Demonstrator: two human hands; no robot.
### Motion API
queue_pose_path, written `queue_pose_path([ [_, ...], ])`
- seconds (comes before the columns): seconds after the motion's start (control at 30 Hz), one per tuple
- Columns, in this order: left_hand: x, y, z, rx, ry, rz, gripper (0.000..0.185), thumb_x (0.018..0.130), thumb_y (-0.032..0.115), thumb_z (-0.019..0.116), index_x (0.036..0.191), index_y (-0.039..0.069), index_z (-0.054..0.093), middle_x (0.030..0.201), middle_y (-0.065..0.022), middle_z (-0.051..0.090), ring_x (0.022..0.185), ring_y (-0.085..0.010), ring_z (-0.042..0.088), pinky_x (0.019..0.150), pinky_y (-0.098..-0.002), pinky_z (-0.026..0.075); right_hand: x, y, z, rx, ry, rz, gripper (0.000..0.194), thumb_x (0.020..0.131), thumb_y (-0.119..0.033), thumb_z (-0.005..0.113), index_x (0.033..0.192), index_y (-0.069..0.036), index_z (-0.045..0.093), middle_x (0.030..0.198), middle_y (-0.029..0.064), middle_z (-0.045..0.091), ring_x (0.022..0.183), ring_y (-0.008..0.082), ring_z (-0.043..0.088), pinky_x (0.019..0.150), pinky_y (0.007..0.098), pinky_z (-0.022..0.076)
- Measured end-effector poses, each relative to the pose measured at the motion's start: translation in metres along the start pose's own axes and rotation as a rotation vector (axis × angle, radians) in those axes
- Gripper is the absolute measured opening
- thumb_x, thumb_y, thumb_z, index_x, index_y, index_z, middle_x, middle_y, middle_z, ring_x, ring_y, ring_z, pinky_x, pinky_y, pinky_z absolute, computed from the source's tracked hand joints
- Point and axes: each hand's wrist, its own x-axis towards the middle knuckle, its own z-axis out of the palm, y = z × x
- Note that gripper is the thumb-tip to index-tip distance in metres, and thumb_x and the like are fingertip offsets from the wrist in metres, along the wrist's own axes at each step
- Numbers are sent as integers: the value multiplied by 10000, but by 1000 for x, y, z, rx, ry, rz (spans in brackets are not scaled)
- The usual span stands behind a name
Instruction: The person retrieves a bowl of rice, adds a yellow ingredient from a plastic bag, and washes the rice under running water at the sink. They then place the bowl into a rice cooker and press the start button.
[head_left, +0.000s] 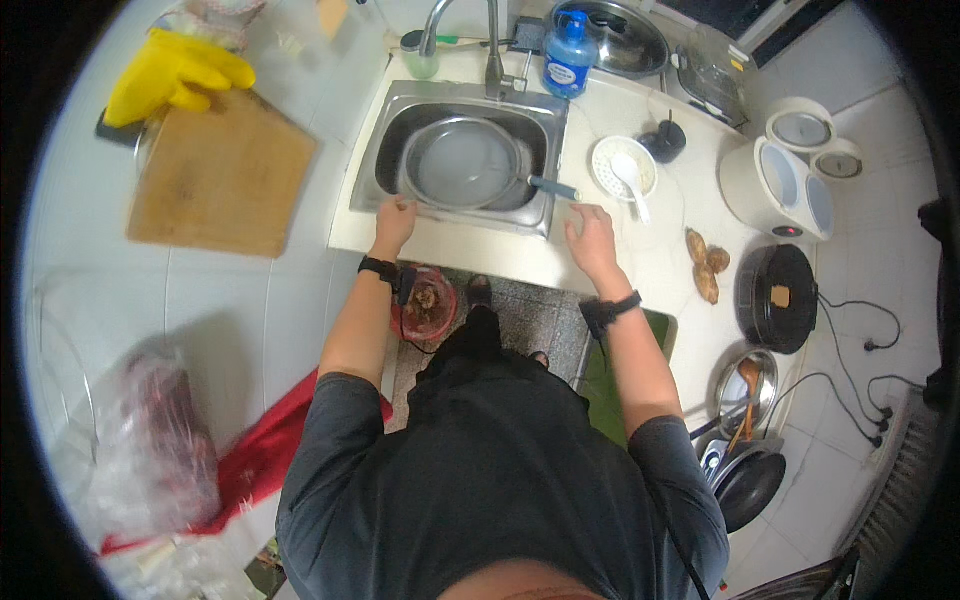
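Observation:
A round metal basin (465, 163) with cloudy water sits in the stainless steel sink (480, 220) beneath the faucet (493, 60). My left hand (396, 217) is at the sink's front left rim with its fingers curled; whether it holds anything is not clear. To the right of the sink, my right hand (590, 232) hovers over or rests on the counter with its fingers apart and nothing in them. Just above it, a grey-handled tool (555, 187) lies across the sink's right rim. Farther right stands a white bowl (606, 169) with a white spoon (628, 176) across it.
Several brown root vegetables (705, 266) lie on the right counter (675, 217), near a black round appliance (776, 298). A blue pump bottle (568, 60) stands behind the sink. A wooden cutting board (221, 176) and yellow rubber glove (169, 79) hang at the left wall. Below is a red bin (448, 307).

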Motion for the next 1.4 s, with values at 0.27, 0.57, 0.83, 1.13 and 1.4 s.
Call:
queue_pose_path([
  [0.27,114,4,35,315,-122,-163,618,931,313,691,1320,-139,529,1286,-327,598,1248,-456,551,1045,-481,463,127,-6,74,-548,-493,181,310,851,-242,711,1104,-64,696,1257,180,667,1190,356,623,962,498,522],
  [0.57,142,-26,45,130,-51,-188,491,889,249,710,1185,-131,614,1129,-321,681,1096,-451,662,966,-456,516,123,-11,40,69,-671,101,359,881,-277,699,1020,51,657,906,315,674,919,489,661,816,526,516],
  [0.83,138,-4,57,-101,40,-235,337,892,119,621,1172,-67,651,1106,-280,699,1059,-437,670,929,-450,503,70,-4,-18,62,-494,287,360,945,-306,684,987,47,630,836,301,662,835,486,657,720,505,508],
  [1.13,138,95,44,247,46,25,304,856,116,613,1115,-33,667,1078,-284,694,1051,-474,646,903,-497,516,56,-2,-42,-21,-375,250,300,976,-298,634,965,2,613,866,276,693,819,475,680,712,555,539],
  [1.4,127,139,14,352,147,158,257,827,87,622,1053,-24,674,957,-295,691,958,-486,663,833,-529,526,38,7,-58,67,-296,228,266,957,-250,660,1049,-17,570,887,262,681,854,481,660,723,551,518],
])
